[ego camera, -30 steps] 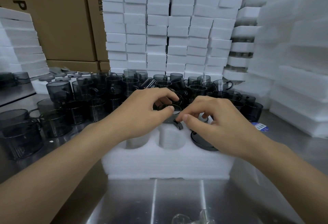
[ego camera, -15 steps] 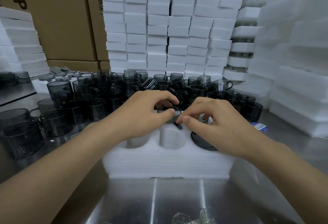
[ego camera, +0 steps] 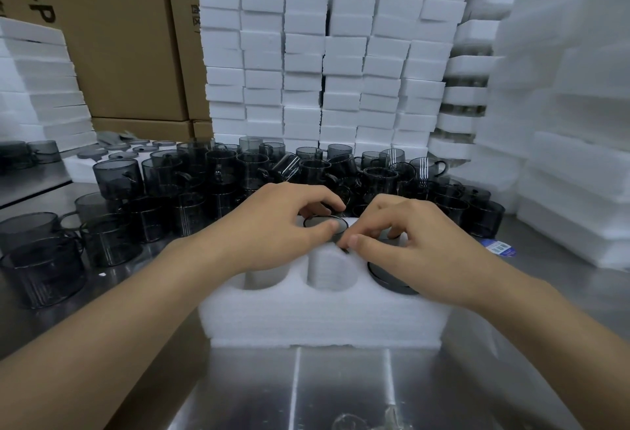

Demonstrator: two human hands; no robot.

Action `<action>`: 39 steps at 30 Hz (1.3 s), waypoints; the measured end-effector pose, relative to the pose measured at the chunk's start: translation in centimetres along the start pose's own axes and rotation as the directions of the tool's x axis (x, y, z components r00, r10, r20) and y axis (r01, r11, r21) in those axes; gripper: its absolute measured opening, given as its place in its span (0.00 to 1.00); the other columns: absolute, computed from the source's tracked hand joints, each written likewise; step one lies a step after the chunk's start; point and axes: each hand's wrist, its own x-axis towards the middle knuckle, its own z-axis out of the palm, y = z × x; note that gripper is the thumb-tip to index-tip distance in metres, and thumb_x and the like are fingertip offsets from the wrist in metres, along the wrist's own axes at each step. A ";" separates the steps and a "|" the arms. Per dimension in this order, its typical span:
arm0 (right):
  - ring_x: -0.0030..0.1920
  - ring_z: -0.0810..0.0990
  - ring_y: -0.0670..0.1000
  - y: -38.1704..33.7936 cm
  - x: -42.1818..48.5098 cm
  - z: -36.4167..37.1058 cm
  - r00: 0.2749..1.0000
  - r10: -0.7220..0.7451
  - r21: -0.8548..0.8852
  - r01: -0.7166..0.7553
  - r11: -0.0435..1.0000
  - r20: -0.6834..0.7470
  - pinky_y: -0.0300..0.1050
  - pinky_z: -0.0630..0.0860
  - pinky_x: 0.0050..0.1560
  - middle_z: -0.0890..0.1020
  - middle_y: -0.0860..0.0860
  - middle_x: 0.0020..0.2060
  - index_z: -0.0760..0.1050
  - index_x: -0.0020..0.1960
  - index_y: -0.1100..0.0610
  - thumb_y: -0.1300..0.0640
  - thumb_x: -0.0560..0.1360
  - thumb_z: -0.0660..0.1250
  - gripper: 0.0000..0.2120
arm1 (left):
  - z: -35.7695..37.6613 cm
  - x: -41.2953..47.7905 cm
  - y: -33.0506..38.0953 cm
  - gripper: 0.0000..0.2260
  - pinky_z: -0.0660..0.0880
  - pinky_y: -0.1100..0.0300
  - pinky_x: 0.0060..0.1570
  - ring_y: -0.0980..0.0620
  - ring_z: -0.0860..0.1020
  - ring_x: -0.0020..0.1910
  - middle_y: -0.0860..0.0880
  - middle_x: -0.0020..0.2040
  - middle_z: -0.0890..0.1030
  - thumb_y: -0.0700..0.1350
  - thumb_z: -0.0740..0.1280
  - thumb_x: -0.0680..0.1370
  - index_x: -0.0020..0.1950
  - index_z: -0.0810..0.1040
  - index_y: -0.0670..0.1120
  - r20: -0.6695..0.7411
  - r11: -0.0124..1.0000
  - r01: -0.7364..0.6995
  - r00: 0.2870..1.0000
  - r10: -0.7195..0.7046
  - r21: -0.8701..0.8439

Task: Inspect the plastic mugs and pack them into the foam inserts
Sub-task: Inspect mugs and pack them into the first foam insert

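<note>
A foam insert (ego camera: 324,313) lies on the table (ego camera: 341,392), centre. A mug (ego camera: 325,222) sits in a back pocket, left hand (ego camera: 272,228) and right hand (ego camera: 412,245) meeting on it. Loose mugs (ego camera: 218,177) crowd behind and leftward — foam stacks (ego camera: 324,54) rise behind those, cardboard boxes (ego camera: 119,37) at back left.

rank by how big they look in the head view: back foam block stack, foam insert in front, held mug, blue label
1. foam block stack, largest
2. foam insert, though it is nearer the camera
3. mug and blue label: unsure, since the mug is mostly sunk and covered, so little shows
</note>
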 end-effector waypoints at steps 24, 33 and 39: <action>0.46 0.82 0.44 2.6 0.6 -0.9 0.924 0.078 0.073 -0.054 0.996 -0.374 0.33 0.75 0.46 0.85 0.44 0.43 0.85 0.48 0.45 0.56 0.80 0.71 0.07 | -0.4 -0.7 0.6 0.11 0.79 0.49 0.56 0.64 0.79 0.54 0.68 0.55 0.82 0.65 0.67 0.81 0.62 0.81 0.68 -0.150 0.986 0.024 0.989 0.001 0.167; 0.70 0.70 0.61 8.9 0.8 -1.7 0.792 0.488 -0.240 -0.588 0.773 -0.367 0.58 0.70 0.70 0.78 0.52 0.69 0.85 0.61 0.46 0.46 0.79 0.66 0.14 | -0.4 -0.5 0.3 0.05 0.79 0.52 0.52 0.64 0.79 0.50 0.66 0.48 0.83 0.59 0.67 0.82 0.54 0.83 0.66 -0.191 0.984 0.125 0.976 -0.100 0.125; 0.71 0.69 0.58 8.6 0.8 -1.6 0.821 0.381 -0.143 -0.477 0.867 -0.425 0.55 0.67 0.72 0.79 0.49 0.63 0.83 0.50 0.44 0.52 0.77 0.70 0.05 | -0.3 -0.6 0.3 0.05 0.80 0.51 0.53 0.64 0.79 0.50 0.66 0.48 0.84 0.58 0.67 0.82 0.53 0.83 0.65 -0.180 0.984 0.123 0.979 -0.098 0.130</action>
